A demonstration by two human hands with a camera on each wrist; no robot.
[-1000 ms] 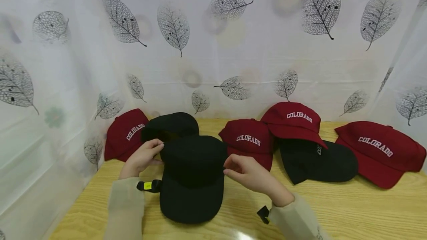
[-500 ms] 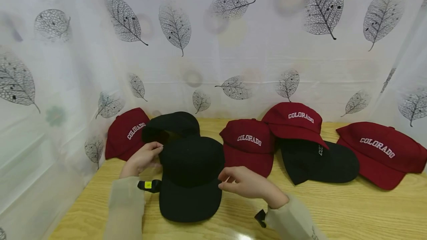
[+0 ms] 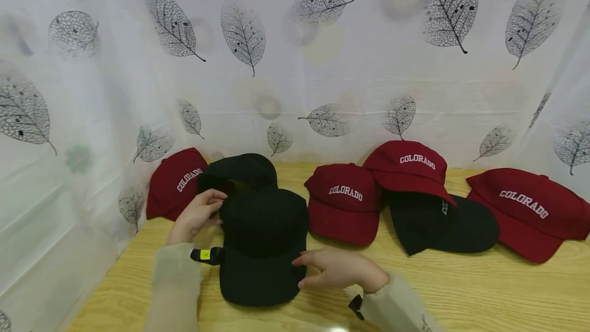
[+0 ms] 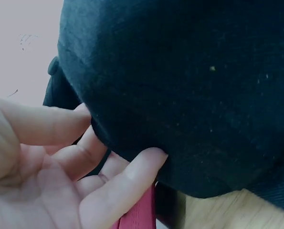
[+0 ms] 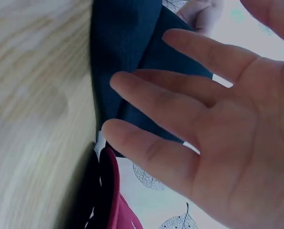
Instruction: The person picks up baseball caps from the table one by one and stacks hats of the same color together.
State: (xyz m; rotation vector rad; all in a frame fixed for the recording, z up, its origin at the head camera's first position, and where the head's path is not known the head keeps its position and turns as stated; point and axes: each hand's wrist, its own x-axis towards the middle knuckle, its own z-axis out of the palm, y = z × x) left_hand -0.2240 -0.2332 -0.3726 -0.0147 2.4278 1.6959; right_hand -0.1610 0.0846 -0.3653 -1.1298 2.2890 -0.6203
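A plain black cap (image 3: 265, 219) rests on the table with its brim (image 3: 258, 283) toward me. My left hand (image 3: 199, 214) pinches the left edge of its crown. In the left wrist view, the thumb of that hand (image 4: 41, 167) lies on the outer cloth and other fingertips go behind the edge. At the brim's right side is my right hand (image 3: 343, 269), with its fingers spread and fairly straight in the right wrist view (image 5: 237, 109). Whether those fingertips touch the brim I cannot tell.
Behind the black cap lies another black cap (image 3: 244, 165), beside a red COLORADO cap (image 3: 172, 183). More red caps (image 3: 343, 209) sit to the right, one (image 3: 407, 165) partly over a black cap (image 3: 442, 229). A leaf-print curtain (image 3: 295, 65) hangs behind the wooden table (image 3: 461, 291).
My right hand has moved down and slightly left, from the crown's right side to the brim. The left hand stays at the crown's left edge, and the cap has shifted slightly.
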